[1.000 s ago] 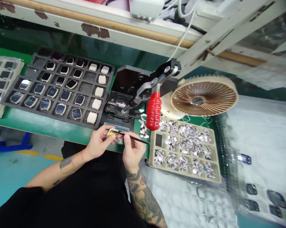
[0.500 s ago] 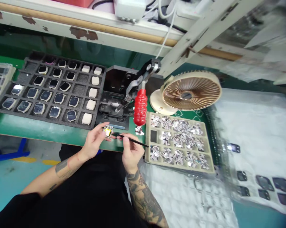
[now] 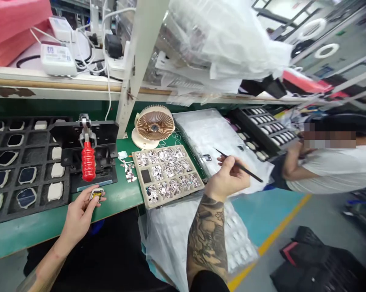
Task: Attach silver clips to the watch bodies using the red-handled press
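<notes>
The left hand (image 3: 79, 213) is pinching a watch case (image 3: 97, 194) over the bench (image 3: 118, 207), fingers closed on it. The right hand (image 3: 228, 178) is reaching outward, fingers curled around a thin black tool (image 3: 251, 174). A beige tray (image 3: 177, 194) is holding silvery bits (image 3: 170, 166); a foam tray (image 3: 35, 155) is holding watches (image 3: 27, 197). Unlike earlier, the tool is hovering well apart from the case.
</notes>
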`<state>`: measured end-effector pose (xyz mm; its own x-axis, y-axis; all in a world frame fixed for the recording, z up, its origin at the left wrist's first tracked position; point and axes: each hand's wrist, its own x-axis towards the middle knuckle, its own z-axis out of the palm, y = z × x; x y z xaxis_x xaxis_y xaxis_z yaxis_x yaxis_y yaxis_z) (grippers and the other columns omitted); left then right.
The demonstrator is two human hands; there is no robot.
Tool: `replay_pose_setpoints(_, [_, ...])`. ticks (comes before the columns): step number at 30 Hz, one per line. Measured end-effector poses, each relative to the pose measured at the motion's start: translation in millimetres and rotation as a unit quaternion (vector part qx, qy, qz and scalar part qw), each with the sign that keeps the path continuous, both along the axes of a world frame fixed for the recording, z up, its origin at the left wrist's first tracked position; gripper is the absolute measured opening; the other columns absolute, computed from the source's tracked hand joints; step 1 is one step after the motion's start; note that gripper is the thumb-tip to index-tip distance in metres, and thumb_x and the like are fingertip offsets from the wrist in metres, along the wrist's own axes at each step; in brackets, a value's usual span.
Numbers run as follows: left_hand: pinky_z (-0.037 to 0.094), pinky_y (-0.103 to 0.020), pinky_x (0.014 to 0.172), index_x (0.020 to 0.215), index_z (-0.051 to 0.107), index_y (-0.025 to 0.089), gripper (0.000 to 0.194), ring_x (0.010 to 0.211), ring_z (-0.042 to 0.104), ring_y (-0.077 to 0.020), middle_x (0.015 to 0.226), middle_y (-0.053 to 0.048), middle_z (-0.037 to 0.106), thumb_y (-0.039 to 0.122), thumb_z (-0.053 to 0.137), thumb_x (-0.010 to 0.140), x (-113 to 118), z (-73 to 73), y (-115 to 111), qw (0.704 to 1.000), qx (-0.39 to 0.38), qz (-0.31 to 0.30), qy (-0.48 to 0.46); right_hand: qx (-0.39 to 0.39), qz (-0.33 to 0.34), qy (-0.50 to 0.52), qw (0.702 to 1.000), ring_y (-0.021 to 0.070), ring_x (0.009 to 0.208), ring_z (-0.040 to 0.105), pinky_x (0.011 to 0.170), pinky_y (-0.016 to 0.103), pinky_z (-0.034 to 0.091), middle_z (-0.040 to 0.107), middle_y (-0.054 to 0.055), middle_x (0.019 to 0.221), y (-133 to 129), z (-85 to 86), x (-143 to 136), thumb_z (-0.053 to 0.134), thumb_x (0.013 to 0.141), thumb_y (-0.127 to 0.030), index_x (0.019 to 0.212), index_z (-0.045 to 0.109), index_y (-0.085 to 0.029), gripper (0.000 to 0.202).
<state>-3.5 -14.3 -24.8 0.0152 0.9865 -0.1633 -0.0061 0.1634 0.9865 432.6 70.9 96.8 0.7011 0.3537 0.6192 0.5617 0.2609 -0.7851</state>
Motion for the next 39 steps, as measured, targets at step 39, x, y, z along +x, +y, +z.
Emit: replay_pose_setpoints(39, [0.070,-0.046,0.090,0.124,0.057,0.022,0.036,0.109,0.084,-0.0315,0.124,-0.014,0.083,0.047,0.074,0.104,-5,6.2,-1,1.000,0.020,0.014,-0.006,-0.351,0.223,-0.348,0.840,0.0270,0.106,0.067,0.097,0.043,0.054,0.074,0.013,0.111,-3,-87.3,-71,0.051,0.110,-0.022,0.110,0.078,-0.018,0.027])
